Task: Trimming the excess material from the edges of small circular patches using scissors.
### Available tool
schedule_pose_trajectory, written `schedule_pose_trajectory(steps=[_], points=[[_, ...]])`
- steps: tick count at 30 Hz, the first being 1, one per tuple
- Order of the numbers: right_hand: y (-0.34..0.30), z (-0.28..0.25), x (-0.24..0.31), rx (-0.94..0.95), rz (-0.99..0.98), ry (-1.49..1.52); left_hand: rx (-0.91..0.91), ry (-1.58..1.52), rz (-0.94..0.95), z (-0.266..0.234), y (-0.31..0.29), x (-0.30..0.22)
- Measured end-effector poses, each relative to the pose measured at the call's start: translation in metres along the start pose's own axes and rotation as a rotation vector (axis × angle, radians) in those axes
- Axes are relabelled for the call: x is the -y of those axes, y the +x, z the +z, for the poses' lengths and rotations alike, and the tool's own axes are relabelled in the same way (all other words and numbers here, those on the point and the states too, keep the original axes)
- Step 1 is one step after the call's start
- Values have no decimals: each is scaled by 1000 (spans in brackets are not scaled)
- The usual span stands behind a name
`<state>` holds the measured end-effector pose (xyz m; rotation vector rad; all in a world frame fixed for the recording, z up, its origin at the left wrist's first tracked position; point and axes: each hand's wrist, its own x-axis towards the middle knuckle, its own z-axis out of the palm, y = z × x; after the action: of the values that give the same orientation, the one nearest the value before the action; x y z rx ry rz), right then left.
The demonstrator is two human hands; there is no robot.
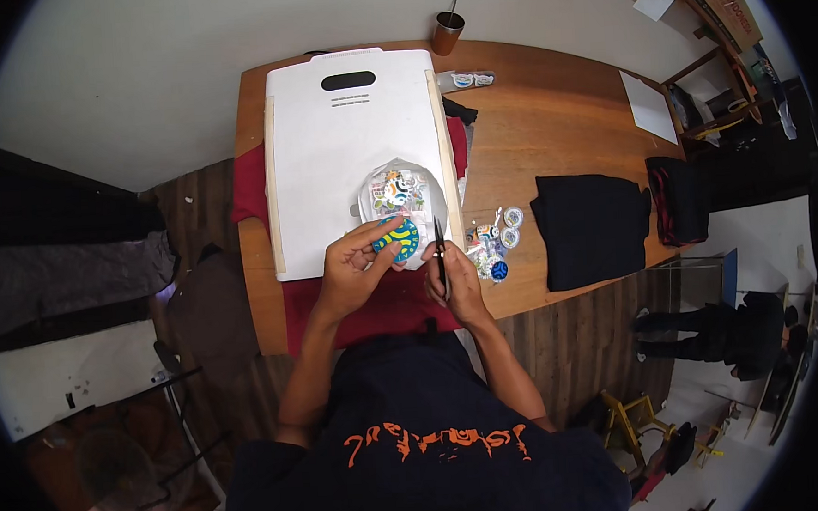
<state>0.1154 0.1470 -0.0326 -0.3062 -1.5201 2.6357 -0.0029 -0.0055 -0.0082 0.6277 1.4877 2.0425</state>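
Pinching a round teal-and-yellow decal (405,241) in the left hand (350,271) over a white board (321,168), gripping black scissors (441,254) in the right hand (461,283), apparently midway through trimming, with seemingly finished decals (487,235) on the counter (541,119) at right and more decals (396,190) on crinkled plastic (436,195) probably remaining.

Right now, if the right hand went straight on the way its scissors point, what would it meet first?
Likely the right side of the plastic on the white board; the scissors in the right hand point that way, but their height is unclear.
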Motion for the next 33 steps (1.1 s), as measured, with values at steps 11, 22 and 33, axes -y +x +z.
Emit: schedule_pose_trajectory(steps=[11,22,33], points=[[6,-11,-23,-126,-96,107,-123,-12,22,2,-4,11],[-27,-73,-131,85,244,-898,-257,117,42,-15,-8,32],[-23,-101,-186,257,295,-1364,-327,118,44,-30,-20,56]])
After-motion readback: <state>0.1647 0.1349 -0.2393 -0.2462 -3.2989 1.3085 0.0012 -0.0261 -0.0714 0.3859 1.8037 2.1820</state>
